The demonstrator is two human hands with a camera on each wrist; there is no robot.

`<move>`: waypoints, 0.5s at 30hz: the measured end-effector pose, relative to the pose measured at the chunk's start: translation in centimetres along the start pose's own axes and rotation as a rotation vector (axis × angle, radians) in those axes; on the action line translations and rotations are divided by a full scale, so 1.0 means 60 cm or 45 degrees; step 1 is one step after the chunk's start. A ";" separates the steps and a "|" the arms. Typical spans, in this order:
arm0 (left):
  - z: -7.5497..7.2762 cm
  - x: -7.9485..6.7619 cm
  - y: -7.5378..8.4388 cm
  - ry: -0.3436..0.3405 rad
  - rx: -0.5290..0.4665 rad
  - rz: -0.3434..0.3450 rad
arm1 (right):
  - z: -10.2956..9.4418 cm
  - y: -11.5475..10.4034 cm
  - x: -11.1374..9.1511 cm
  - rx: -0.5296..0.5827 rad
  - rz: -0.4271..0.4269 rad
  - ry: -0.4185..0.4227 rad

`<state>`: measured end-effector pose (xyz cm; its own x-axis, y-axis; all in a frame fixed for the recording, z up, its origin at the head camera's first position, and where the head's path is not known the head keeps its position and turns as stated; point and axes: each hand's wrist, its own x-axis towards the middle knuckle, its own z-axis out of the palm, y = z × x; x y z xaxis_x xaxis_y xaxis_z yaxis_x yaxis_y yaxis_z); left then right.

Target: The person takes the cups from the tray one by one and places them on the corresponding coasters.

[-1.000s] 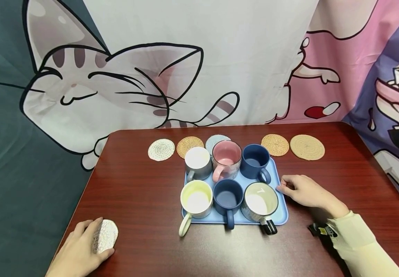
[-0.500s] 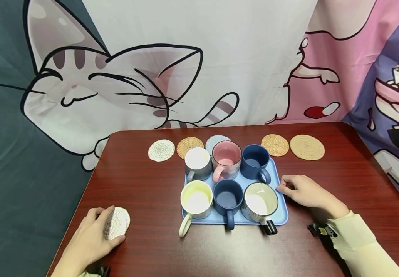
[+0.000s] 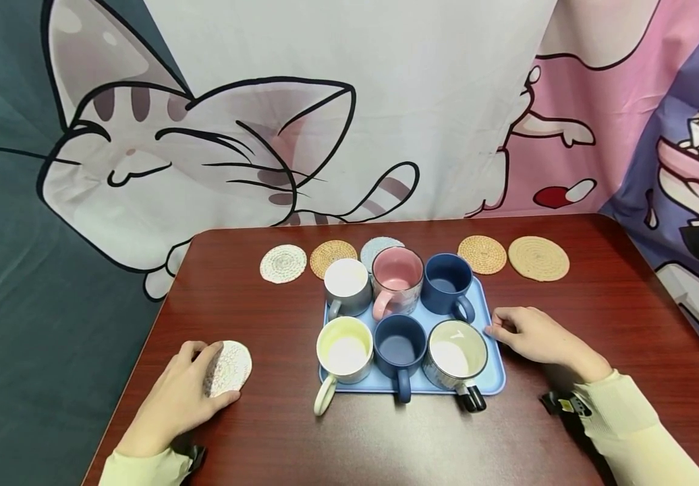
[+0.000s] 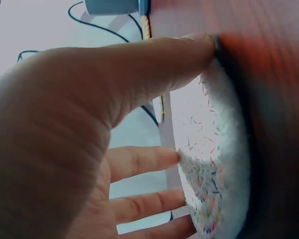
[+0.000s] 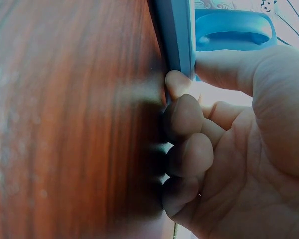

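Note:
My left hand (image 3: 181, 395) holds a round white coaster (image 3: 232, 368) by its edges at the table's left side. In the left wrist view, coloured flecks dot the coaster (image 4: 209, 164), and the thumb and fingertips touch its rim. My right hand (image 3: 534, 335) pinches the right rim of a light-blue tray (image 3: 494, 371); the right wrist view has thumb and forefinger at the tray's edge (image 5: 177, 35). On the tray stand two rows of mugs: grey (image 3: 348, 287), pink (image 3: 397, 280) and dark blue (image 3: 446, 283) behind, pale yellow (image 3: 345, 349), dark blue (image 3: 399, 345) and cream (image 3: 455, 349) in front.
Along the back of the brown table (image 3: 252, 432) lie a white coaster (image 3: 283, 263), a tan one (image 3: 331, 255), a partly hidden pale-blue one (image 3: 378, 247), and on the right two more straw-coloured coasters (image 3: 482, 254). Mug handles jut past the tray's front edge. A printed curtain (image 3: 386, 101) hangs behind.
My left hand has moved forward and to the right, carrying the white coaster away from the table's left edge. The right hand, tray and mugs have stayed in place.

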<state>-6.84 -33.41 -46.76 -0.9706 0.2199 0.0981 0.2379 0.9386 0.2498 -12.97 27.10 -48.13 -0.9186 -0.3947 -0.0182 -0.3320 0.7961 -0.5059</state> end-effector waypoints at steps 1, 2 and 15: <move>0.000 0.005 0.000 -0.006 0.005 0.009 | 0.000 0.000 0.000 0.000 0.000 0.001; 0.000 0.011 0.001 -0.015 0.009 0.018 | 0.000 0.000 0.000 0.000 0.000 0.002; 0.009 0.079 0.021 -0.079 0.037 0.134 | 0.000 0.001 0.000 0.003 -0.012 0.000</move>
<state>-11.15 -31.07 -46.52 -0.9411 0.3325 0.0620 0.3380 0.9167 0.2132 -13.00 27.15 -48.13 -0.9156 -0.4018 -0.0134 -0.3398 0.7913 -0.5084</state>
